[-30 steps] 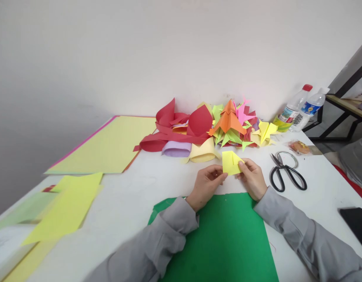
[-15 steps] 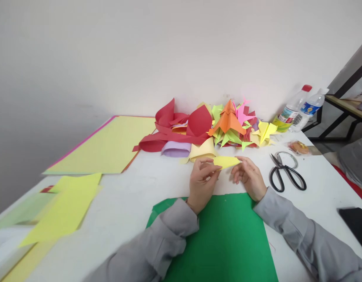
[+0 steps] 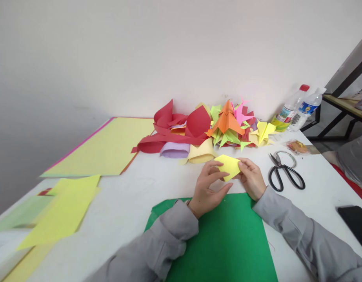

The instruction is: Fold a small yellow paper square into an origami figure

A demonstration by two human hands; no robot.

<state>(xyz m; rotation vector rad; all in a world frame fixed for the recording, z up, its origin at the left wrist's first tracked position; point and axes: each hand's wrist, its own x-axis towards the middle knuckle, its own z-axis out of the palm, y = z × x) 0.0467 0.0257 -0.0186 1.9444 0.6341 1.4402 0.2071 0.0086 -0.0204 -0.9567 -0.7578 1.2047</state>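
Observation:
A small folded piece of yellow paper [image 3: 230, 166] is held up above the table, its face turned toward me and its outline many-sided. My right hand [image 3: 251, 178] pinches it at the right edge, thumb in front and the other fingers mostly hidden behind. At the left edge, my left hand [image 3: 208, 188] rests fingertips against the paper, with its fingers apart and the thumb stretched out below, clear of the paper. Under both wrists lies a large green sheet [image 3: 222, 239] on the white table.
Behind my hands are red paper strips [image 3: 175, 137], an orange folded paper figure [image 3: 227, 119] and a cream paper crown [image 3: 201, 152]. Black-handled scissors [image 3: 285, 172] lie at right, near two bottles [image 3: 286, 111] and a black phone-like object [image 3: 354, 223]. Yellow sheets [image 3: 63, 211] lie left.
The folded yellow paper has tilted from a thin, narrow view to show its broad face. My left thumb has come away from it, and those fingers have spread.

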